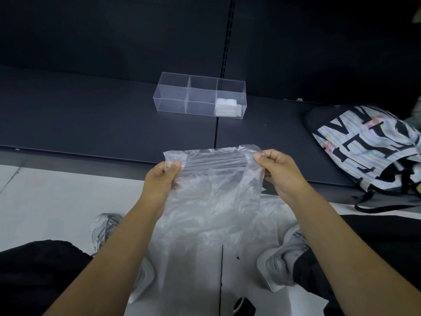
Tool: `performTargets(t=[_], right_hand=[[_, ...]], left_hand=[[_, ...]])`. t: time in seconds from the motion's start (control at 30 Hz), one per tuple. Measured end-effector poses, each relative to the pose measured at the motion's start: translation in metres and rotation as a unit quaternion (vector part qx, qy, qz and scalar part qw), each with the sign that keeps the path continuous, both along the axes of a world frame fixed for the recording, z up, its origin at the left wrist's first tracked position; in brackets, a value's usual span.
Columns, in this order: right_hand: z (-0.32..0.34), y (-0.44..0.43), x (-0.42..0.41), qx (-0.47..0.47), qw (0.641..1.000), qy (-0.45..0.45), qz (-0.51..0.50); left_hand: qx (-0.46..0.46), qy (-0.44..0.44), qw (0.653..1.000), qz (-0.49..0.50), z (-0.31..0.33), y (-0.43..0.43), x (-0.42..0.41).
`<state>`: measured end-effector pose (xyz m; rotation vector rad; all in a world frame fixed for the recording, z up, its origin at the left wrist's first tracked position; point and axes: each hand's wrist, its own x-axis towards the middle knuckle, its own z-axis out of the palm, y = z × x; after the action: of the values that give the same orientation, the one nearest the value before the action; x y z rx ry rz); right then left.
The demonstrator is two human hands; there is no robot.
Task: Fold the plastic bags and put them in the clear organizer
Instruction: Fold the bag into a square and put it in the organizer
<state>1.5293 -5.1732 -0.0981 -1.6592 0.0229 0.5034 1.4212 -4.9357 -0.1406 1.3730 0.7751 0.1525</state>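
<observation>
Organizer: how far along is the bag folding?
Done: a small stack of folded bags sits in the near-right compartment of the clear organizer; its other compartments look empty. In hand: left hand and right hand pinch the top corners of one plastic bag, held up between them, not yet folded. Left: fold it and place it in the organizer.

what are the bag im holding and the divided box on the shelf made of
Plastic bag: thin, soft plastic film, translucent and slightly glossy; it wrinkles and sags between the hands.
Clear organizer: rigid transparent plastic, possibly acrylic, with a glossy finish; its walls and dividers are flat and straight, and the dark shelf shows through them.
</observation>
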Motion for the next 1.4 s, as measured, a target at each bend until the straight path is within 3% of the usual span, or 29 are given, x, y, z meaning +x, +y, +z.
performTargets(t=[0.13,0.2,0.3,0.37,0.47,0.6,0.7,0.87,1.0,1.2,1.3,1.4], right_hand=[[-0.004,0.01,0.01,-0.009,0.999,-0.037,0.015],[-0.006,0.018,0.018,-0.002,0.998,-0.048,0.045],[-0.007,0.034,0.032,-0.008,0.992,-0.069,0.107],[-0.007,0.045,0.044,-0.013,0.986,-0.084,0.143],[-0.006,0.049,0.068,-0.025,0.983,-0.05,0.177],[-0.016,0.023,0.101,-0.065,0.956,0.026,0.284],[-0.035,0.001,0.115,-0.063,0.955,0.04,0.288],[-0.081,-0.004,0.125,-0.172,0.937,0.029,0.302],[-0.077,-0.011,0.147,-0.188,0.928,0.024,0.32],[-0.066,-0.012,0.192,-0.175,0.972,-0.017,0.156],[-0.061,0.0,0.214,-0.179,0.981,-0.077,-0.024],[-0.06,0.002,0.223,-0.169,0.963,-0.086,-0.19]], left_hand=[[0.187,0.029,0.982,0.006,-0.006,0.001,0.009],[0.259,0.005,0.964,-0.067,0.005,0.003,0.023],[0.225,-0.016,0.942,-0.25,0.031,-0.005,0.061],[0.144,-0.017,0.944,-0.295,0.041,-0.011,0.09],[0.065,-0.018,0.974,-0.214,0.039,-0.01,0.129],[0.064,0.001,0.994,-0.086,0.02,0.005,0.164],[0.062,0.033,0.997,-0.039,0.002,0.022,0.181],[0.04,0.094,0.994,0.026,-0.023,0.047,0.198],[0.09,0.133,0.987,0.028,-0.036,0.077,0.202],[0.07,0.125,0.989,0.02,-0.046,0.095,0.207],[0.067,0.13,0.988,0.048,-0.046,0.095,0.217],[0.056,0.112,0.991,0.055,-0.047,0.1,0.214]])
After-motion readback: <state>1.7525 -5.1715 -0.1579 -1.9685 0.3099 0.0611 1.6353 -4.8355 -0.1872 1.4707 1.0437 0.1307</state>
